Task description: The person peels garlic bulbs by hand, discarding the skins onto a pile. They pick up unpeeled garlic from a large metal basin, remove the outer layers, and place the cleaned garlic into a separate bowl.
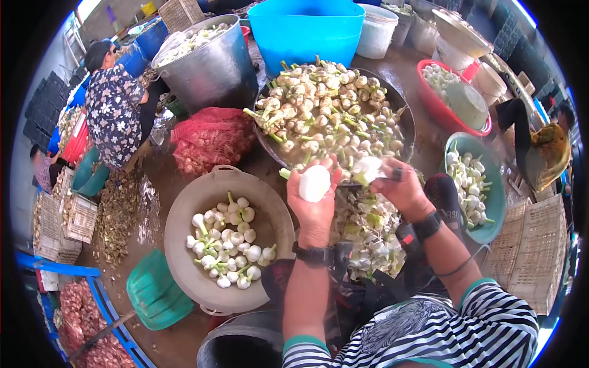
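Around you extends a brown floor, wet and glossy in patches. To your far left, a pale wall rises behind a white ladder-like frame, with dark stacked blocks nearer you. Bright light enters at your upper right; a blue frame borders your near left.

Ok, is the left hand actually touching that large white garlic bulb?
Touching. The head view shows the white garlic bulb cradled in the left hand, with the hand's skin meeting it on both sides and no gap visible.
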Action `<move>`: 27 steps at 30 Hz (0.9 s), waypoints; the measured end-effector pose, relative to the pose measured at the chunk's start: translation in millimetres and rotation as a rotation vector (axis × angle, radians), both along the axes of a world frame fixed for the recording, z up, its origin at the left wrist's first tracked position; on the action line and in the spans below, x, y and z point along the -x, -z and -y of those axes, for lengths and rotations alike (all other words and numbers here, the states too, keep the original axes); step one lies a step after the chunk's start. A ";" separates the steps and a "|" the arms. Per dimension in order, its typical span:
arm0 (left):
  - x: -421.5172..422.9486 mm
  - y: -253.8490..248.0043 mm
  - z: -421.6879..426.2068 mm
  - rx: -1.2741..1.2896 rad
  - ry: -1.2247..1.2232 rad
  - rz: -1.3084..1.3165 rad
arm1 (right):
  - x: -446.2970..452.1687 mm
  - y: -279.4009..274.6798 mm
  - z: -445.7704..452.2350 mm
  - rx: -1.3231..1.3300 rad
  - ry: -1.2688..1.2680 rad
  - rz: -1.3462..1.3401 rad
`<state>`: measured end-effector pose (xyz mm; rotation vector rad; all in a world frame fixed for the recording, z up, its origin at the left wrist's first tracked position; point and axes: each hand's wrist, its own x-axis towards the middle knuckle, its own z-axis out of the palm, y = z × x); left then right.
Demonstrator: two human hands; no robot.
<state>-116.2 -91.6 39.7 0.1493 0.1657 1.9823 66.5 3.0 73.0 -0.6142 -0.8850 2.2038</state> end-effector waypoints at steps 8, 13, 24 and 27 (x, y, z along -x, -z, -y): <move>-2.3 -9.6 -4.7 0.170 -0.047 0.010 | -19.7 34.2 19.6 -1.230 -0.447 1.263; -14.7 7.7 -12.4 0.012 -0.020 0.000 | 44.9 -55.6 38.6 -0.532 -0.161 0.472; -20.7 -3.6 -2.8 -0.093 0.045 -0.028 | 58.3 -32.7 55.3 -0.752 0.133 0.472; -21.4 0.6 -8.7 0.140 -0.049 -0.013 | 59.4 -35.4 58.1 -0.770 0.104 0.503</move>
